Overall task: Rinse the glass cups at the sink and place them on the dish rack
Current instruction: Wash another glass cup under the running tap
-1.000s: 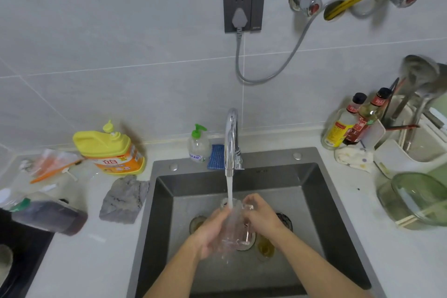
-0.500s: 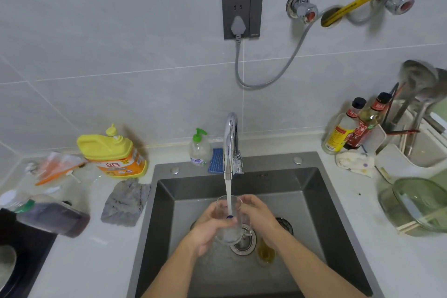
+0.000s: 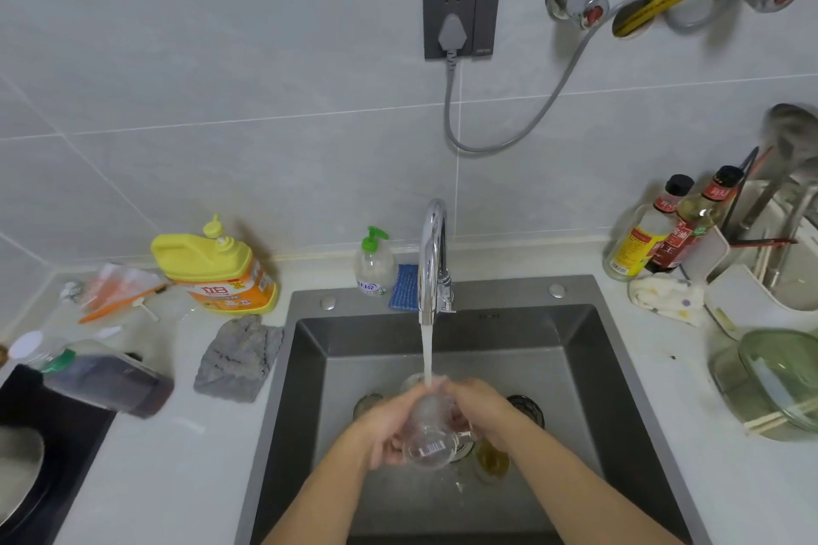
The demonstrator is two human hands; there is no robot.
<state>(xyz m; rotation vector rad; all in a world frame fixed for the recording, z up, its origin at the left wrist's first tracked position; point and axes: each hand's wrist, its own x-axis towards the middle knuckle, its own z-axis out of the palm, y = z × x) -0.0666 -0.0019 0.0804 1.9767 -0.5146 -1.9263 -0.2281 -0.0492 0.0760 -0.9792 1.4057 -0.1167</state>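
Rinsing in progress: left hand [image 3: 380, 429] and right hand [image 3: 482, 412] both curl round one glass cup [image 3: 431, 438], tilted under the tap stream [image 3: 427, 350] over the sink [image 3: 310, 367] — further cups [image 3: 526, 409] lie on the basin floor, none visible on the dish rack [image 3: 748, 305] — placement outstanding.
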